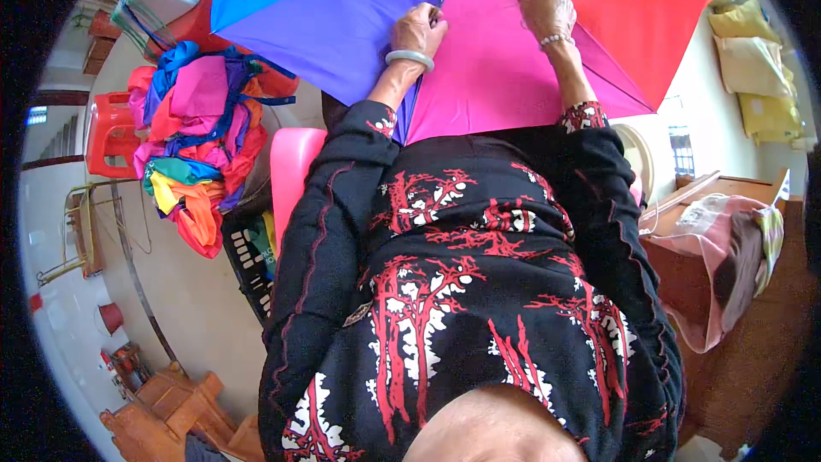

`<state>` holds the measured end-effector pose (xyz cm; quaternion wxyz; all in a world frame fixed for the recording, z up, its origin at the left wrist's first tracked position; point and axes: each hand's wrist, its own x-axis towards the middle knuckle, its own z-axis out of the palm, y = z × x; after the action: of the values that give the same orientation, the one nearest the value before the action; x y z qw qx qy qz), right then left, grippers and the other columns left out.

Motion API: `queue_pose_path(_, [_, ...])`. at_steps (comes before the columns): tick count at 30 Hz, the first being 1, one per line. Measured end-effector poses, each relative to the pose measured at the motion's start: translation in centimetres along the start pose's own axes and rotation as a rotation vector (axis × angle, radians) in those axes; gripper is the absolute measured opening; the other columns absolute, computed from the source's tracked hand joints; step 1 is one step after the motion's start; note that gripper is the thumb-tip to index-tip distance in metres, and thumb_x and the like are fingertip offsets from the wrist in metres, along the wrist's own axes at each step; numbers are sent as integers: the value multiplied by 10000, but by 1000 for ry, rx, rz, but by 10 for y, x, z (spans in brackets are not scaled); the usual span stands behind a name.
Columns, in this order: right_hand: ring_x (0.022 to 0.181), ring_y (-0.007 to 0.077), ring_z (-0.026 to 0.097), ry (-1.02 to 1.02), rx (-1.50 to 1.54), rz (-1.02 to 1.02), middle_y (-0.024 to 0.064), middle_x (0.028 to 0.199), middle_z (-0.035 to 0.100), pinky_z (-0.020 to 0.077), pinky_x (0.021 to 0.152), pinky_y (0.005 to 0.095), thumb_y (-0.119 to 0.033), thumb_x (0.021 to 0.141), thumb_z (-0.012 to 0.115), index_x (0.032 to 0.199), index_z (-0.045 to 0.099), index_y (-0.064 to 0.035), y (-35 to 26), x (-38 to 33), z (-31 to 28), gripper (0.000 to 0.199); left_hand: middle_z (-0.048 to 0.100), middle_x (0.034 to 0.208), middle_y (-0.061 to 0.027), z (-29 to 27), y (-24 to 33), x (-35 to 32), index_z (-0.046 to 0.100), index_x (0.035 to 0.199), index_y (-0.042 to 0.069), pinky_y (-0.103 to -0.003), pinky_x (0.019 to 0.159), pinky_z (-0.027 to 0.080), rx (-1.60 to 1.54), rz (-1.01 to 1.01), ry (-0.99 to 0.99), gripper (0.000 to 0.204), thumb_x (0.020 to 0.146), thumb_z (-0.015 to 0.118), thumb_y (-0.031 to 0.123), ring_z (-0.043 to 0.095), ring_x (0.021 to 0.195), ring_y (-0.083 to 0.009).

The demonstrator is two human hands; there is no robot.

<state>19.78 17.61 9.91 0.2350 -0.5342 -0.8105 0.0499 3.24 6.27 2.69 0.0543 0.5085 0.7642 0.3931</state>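
An opened umbrella (479, 51) with blue, purple, pink, red and orange panels spreads before me, its dark ribs showing on this side. My left hand (417, 30), with a pale bangle at the wrist, is closed around the rib between the purple and pink panels. Over the pink panel, close to the rib bordering the red one, my right hand (547, 8) is held in a closed pinch. A beaded bracelet circles that wrist. Whatever sits between the right fingertips is too small or hidden to make out.
Colourful folded fabric (201, 111) is heaped at the left, against a red plastic stool (111, 133). A pink chair part (295, 167) stands beside my left arm. At right are a cloth bag (718, 265) by brown furniture and yellowish bags (757, 68) farther off.
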Motion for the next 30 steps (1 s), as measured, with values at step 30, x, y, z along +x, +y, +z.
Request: queue_pose_path(30, [702,274,587,-279,373,-451,134,742,600,459,635,364,-135,733,519,862,580,-54,-43,-49,31,164,468,437,15,-23,11,-2,559,596,54,-215,316,297,-822,-457,162,163,697,601,175,409,339,-57])
